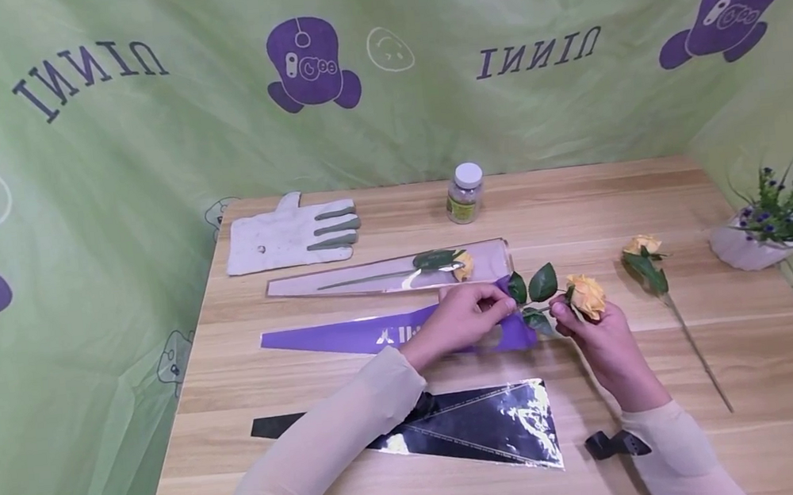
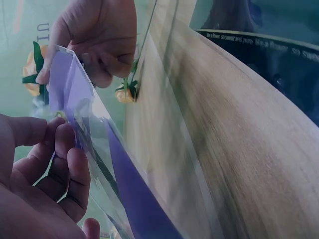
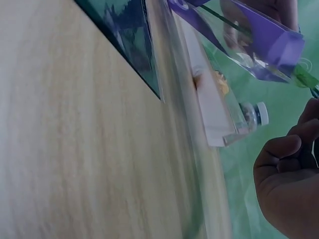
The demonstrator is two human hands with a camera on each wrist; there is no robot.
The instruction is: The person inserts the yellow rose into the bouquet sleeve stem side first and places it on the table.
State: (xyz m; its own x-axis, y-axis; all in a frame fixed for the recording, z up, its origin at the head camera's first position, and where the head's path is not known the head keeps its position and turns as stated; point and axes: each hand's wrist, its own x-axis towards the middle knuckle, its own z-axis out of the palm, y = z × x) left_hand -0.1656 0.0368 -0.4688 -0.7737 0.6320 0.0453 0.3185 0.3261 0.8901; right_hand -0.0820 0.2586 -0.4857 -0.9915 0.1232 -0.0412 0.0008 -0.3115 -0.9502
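A yellow artificial rose (image 1: 587,295) lies across the mouth of a purple-and-clear flower sleeve (image 1: 334,339). My right hand (image 1: 610,350) grips the rose's stem just under the bloom. At the sleeve's wide end, my left hand (image 1: 464,317) pinches the film by its opening. Green leaves (image 1: 542,283) stick out between the two hands. In the left wrist view the dark stem (image 2: 102,167) runs down inside the clear part of the sleeve. Left fingertips (image 2: 57,127) sit right at the opening's edge, and the right hand (image 2: 99,42) is beyond it.
Behind lies a clear sleeve (image 1: 385,280) with another yellow rose inside; in front, a black sleeve (image 1: 485,422). A loose rose (image 1: 688,339) lies right, beside a potted plant (image 1: 750,241). A work glove (image 1: 274,239) and a white-capped bottle (image 1: 465,197) stand at the back.
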